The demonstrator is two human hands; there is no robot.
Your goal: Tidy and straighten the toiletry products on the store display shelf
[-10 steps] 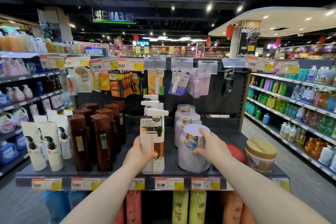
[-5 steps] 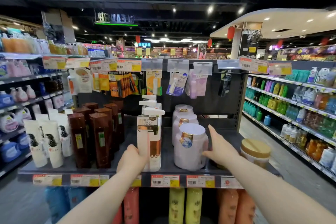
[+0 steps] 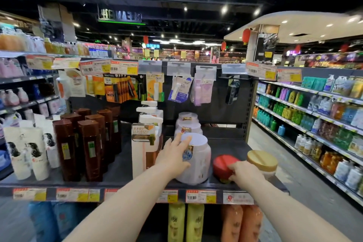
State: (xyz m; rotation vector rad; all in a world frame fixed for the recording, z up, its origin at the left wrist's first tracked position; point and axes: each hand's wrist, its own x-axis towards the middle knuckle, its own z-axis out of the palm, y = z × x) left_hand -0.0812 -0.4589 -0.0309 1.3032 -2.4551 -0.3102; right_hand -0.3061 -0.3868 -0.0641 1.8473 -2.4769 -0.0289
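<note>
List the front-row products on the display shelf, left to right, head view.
White tubes printed with a dark-haired figure → dark brown square-capped bottles → white pump bottle → pale lilac white-lidded tub → red-lidded round jar → gold-lidded jar.

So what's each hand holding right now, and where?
Right hand grips the red-lidded jar at its front right side. Left hand only rests open against the white tub near its lid.

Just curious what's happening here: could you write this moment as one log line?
left hand: touches pale jar | right hand: grips red-lidded jar
</note>
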